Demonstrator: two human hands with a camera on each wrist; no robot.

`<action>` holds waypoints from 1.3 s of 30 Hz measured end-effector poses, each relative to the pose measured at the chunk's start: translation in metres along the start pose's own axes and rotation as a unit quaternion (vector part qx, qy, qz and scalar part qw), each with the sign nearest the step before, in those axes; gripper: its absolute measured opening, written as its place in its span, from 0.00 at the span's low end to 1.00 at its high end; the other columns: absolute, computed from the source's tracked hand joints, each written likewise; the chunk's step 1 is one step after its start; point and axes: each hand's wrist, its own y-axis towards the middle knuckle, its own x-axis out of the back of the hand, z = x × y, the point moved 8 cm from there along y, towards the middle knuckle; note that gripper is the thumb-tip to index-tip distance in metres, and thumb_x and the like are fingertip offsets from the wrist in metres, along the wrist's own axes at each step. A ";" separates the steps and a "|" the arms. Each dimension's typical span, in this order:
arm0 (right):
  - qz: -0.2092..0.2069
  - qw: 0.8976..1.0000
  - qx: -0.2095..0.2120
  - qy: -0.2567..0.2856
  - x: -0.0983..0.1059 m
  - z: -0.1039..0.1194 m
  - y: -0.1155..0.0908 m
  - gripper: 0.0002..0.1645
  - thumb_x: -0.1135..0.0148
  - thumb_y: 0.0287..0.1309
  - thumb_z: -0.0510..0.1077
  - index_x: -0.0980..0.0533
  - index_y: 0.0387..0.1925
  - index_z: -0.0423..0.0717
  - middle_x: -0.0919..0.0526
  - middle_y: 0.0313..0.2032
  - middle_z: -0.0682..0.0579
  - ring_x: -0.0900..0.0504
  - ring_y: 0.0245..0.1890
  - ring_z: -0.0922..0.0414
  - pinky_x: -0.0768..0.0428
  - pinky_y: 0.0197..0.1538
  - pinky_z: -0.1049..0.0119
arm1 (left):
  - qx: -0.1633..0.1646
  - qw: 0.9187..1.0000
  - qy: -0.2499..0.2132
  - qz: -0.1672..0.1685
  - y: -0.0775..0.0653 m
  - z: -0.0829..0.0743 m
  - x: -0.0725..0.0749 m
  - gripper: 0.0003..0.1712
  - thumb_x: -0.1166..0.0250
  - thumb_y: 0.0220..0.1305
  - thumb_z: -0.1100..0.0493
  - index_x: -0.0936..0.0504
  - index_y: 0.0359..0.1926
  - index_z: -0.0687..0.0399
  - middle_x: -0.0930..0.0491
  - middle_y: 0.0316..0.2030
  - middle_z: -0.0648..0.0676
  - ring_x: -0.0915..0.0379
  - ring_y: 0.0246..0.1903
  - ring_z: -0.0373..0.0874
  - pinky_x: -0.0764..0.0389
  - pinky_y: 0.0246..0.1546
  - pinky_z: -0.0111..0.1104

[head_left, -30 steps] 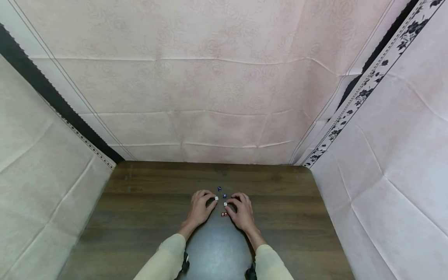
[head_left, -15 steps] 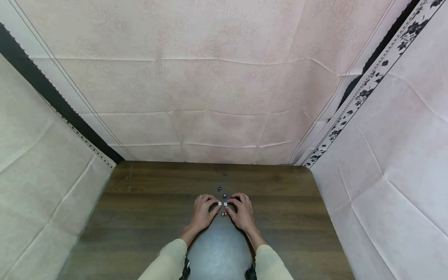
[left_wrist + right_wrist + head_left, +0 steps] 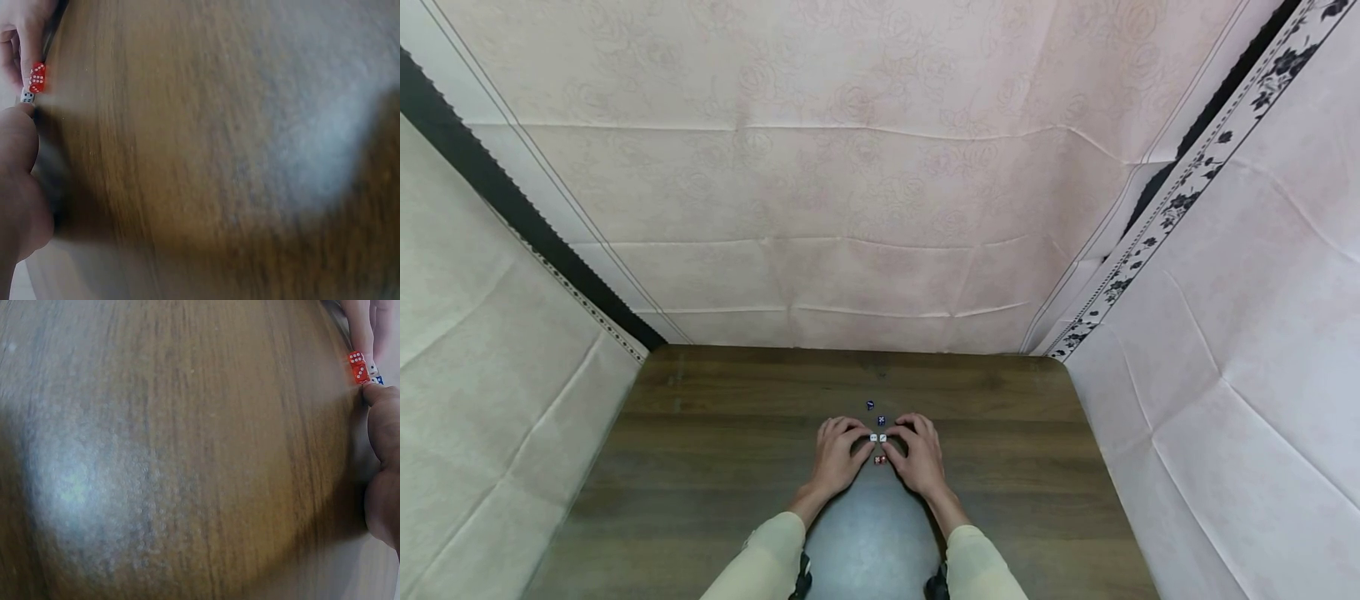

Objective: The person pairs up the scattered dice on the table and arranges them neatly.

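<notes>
In the head view my left hand (image 3: 837, 454) pinches a white die (image 3: 873, 437) between thumb and fingers. Right beside it is a second white die (image 3: 883, 437), which my right hand (image 3: 919, 452) pinches from the other side. The two white dice sit side by side, touching or nearly so. Just nearer to me lies a pair of red dice (image 3: 880, 460), set against each other; the left wrist view shows these red dice (image 3: 37, 77) close to a white die (image 3: 27, 96). Beyond the white dice are a blue die (image 3: 882, 420) and, farther off, another blue die (image 3: 870, 405).
A brown wooden table (image 3: 737, 400) bears all the dice. Pale patterned cloth (image 3: 850, 192) hangs behind it, with more white cloth (image 3: 1225, 400) along both sides. Glare lies on the tabletop between the forearms.
My left hand has brought its white die toward me and to the right, up beside the other white die. The right hand, the red dice and the blue dice stay where they were.
</notes>
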 end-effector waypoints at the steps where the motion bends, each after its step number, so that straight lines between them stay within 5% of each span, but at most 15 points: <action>1: 0.000 1.000 0.000 -0.002 0.000 0.000 0.000 0.10 0.20 0.70 0.47 0.08 0.49 0.51 0.15 0.63 0.45 0.25 0.75 0.38 0.30 0.79 0.32 | 0.001 1.000 0.000 -0.001 0.000 0.000 0.000 0.08 0.19 0.71 0.56 0.04 0.48 0.51 0.10 0.51 0.55 0.19 0.59 0.60 0.32 0.76 0.70; 18: -0.003 1.000 0.004 0.003 0.001 0.001 -0.001 0.10 0.20 0.70 0.47 0.08 0.49 0.50 0.15 0.63 0.44 0.25 0.74 0.37 0.29 0.77 0.31 | 0.003 1.000 0.000 -0.009 0.000 -0.002 -0.002 0.08 0.19 0.71 0.57 0.04 0.48 0.52 0.11 0.51 0.56 0.20 0.59 0.61 0.34 0.76 0.71; 32: -0.003 1.000 0.003 0.006 0.000 -0.001 -0.001 0.10 0.20 0.70 0.46 0.08 0.50 0.50 0.15 0.63 0.44 0.25 0.75 0.36 0.29 0.77 0.30 | -0.042 0.997 -0.009 -0.062 -0.003 0.008 -0.008 0.08 0.17 0.67 0.55 0.03 0.45 0.49 0.11 0.48 0.53 0.21 0.55 0.58 0.32 0.70 0.69; 39: -0.012 1.000 0.016 0.003 0.000 0.001 -0.001 0.10 0.19 0.69 0.45 0.08 0.49 0.50 0.15 0.63 0.43 0.24 0.73 0.36 0.28 0.75 0.29 | -0.026 0.999 -0.009 -0.046 -0.002 0.008 -0.008 0.08 0.18 0.69 0.54 0.03 0.46 0.49 0.11 0.50 0.53 0.21 0.57 0.59 0.33 0.73 0.70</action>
